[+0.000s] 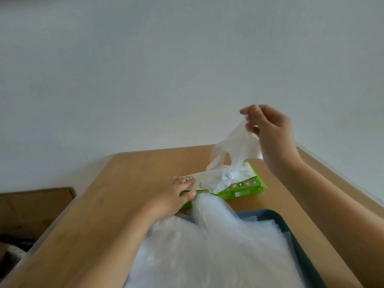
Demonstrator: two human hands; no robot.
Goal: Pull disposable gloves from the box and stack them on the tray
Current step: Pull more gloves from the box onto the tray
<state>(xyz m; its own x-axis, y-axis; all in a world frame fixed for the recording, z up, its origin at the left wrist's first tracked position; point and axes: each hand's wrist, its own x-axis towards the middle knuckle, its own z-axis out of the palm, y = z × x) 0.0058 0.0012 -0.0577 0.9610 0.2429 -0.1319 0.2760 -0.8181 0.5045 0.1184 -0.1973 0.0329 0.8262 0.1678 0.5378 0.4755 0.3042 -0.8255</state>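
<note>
Right hand (268,129): up above the box, thumb and fingertips pinching the top of a clear glove (235,149).
Glove: dangling limp from that pinch, lower end down at the opening in the box top.
Left hand (176,197): pressing down on the left end of the box, fingers straight on top, thumb against the front side.
Box (241,191): green, near the far edge of the bench (124,183), just beyond the tray's far rim.
Tray (302,251): dark, at the near right of the bench, heaped with a pile of gloves (207,256).
</note>
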